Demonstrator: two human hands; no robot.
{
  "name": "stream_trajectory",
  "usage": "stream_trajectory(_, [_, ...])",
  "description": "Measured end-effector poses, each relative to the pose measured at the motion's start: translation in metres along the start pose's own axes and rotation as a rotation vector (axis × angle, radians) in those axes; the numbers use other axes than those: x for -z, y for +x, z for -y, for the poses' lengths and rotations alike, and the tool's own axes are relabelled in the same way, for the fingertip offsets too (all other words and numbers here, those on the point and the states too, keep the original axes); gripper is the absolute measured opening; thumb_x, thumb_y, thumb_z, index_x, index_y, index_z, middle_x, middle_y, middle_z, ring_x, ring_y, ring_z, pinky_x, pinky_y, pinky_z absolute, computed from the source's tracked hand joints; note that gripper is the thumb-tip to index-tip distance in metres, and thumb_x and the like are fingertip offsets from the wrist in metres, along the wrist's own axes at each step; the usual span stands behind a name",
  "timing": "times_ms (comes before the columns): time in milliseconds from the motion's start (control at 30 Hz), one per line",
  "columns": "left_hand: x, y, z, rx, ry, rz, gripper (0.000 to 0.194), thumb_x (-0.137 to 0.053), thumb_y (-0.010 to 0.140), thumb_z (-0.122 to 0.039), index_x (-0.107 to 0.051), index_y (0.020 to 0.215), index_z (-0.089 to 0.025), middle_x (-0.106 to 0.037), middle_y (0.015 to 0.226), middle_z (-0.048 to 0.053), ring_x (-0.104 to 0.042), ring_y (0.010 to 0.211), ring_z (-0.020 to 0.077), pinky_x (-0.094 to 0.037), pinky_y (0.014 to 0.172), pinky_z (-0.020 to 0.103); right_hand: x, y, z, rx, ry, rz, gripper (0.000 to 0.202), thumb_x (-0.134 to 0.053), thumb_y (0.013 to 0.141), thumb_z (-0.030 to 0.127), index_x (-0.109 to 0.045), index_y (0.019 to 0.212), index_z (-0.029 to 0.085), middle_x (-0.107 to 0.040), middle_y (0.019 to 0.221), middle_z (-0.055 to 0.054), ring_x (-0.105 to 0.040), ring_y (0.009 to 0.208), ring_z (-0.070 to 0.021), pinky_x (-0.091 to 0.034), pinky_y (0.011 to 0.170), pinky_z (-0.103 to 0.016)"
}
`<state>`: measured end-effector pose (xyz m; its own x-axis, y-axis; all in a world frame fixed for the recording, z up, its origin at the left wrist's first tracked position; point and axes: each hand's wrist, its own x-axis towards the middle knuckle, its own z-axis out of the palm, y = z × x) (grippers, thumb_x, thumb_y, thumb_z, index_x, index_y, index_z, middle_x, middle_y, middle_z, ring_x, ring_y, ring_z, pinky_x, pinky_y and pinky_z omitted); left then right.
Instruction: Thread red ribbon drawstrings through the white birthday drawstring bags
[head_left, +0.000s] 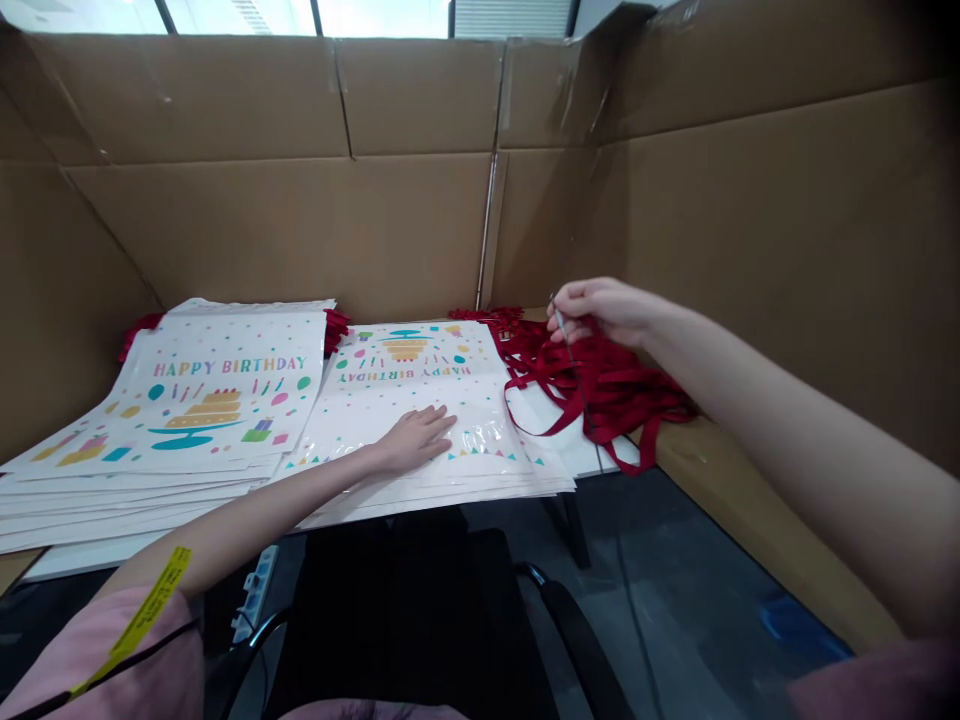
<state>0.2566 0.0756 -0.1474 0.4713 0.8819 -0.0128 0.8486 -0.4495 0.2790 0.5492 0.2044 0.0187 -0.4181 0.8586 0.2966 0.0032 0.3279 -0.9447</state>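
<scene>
Your left hand lay flat, relaxed, on stacked white rectangular birthday-print sheets. Your right hand pinched thin dark cord, long axis steep, running downward. Tangled red flat-ribbon heap lay just below right hand; left hand farther.

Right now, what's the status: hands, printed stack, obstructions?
Left hand flat on right-side printed stack, cake design upside down. Right hand pinching thin corded item. Possible snag: red ribbons heaped beside stack.
</scene>
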Motion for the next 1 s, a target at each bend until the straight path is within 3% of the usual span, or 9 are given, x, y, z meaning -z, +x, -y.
stream_trajectory(100, [0.008,-0.008,-0.002,-0.044,0.035,0.025,0.054,-0.031,0.095,-0.049,-0.036,0.141,-0.020,-0.029,0.149,0.013,-0.026,0.137,0.0286,-0.023,0.107,0.043,-0.007,-0.026,-0.029,-0.334,-0.028,0.244,0.034,-0.082,0.062,0.035,-0.054,0.062,0.015,-0.070,0.074,-0.013,-0.064,0.051,-0.0170,-0.048,0.036,-0.021])
stream_trajectory(267, [0.022,0.006,-0.023,-0.097,0.068,-0.048,0.038,-0.039,0.093,-0.045,-0.060,0.114,-0.022,-0.056,0.127,0.009,-0.050,0.116,0.0253,-0.027,0.103,0.044,-0.019,-0.068,-0.075,-0.512,0.006,0.384,0.041,-0.076,0.067,0.046,-0.049,0.068,0.015,-0.070,0.096,-0.015,-0.064,0.050,-0.0127,-0.049,0.039,-0.019])
stream_trajectory(400, [0.010,0.041,-0.046,-0.177,0.029,-0.140,0.036,-0.041,0.094,-0.040,-0.056,0.119,-0.020,-0.054,0.130,0.010,-0.049,0.118,0.0248,-0.031,0.102,0.042,-0.028,-0.086,-0.101,-0.542,0.082,0.445,0.045,-0.073,0.068,0.050,-0.043,0.068,0.016,-0.069,0.092,-0.012,-0.063,0.048,-0.0107,-0.049,0.041,-0.019])
stream_trajectory(567, [-0.011,0.072,-0.056,-0.191,-0.047,-0.205,0.030,-0.045,0.094,-0.036,-0.061,0.111,-0.019,-0.063,0.117,0.008,-0.056,0.110,0.0230,-0.039,0.094,0.035,-0.034,-0.093,-0.111,-0.529,0.077,0.497,0.045,-0.072,0.068,0.051,-0.043,0.070,0.017,-0.060,0.059,0.002,-0.062,0.047,-0.0130,-0.048,0.041,-0.019])
stream_trajectory(767, [-0.021,0.078,-0.052,-0.120,-0.142,-0.275,0.020,-0.053,0.091,-0.030,-0.068,0.102,-0.023,-0.069,0.108,0.003,-0.061,0.105,0.0210,-0.040,0.090,0.035,-0.025,-0.095,-0.121,-0.527,0.032,0.455,0.045,-0.070,0.069,0.052,-0.040,0.067,0.019,-0.058,0.051,0.002,-0.060,0.044,-0.0128,-0.047,0.040,-0.020])
stream_trajectory(1000, [-0.017,0.084,-0.056,-0.046,-0.147,-0.272,0.016,-0.056,0.089,-0.026,-0.071,0.087,-0.021,-0.073,0.095,0.001,-0.065,0.089,0.0188,-0.037,0.087,0.035,-0.025,-0.095,-0.139,-0.486,0.039,0.408,0.044,-0.065,0.073,0.055,-0.040,0.072,0.018,-0.059,0.052,0.002,-0.061,0.045,-0.0123,-0.044,0.039,-0.017])
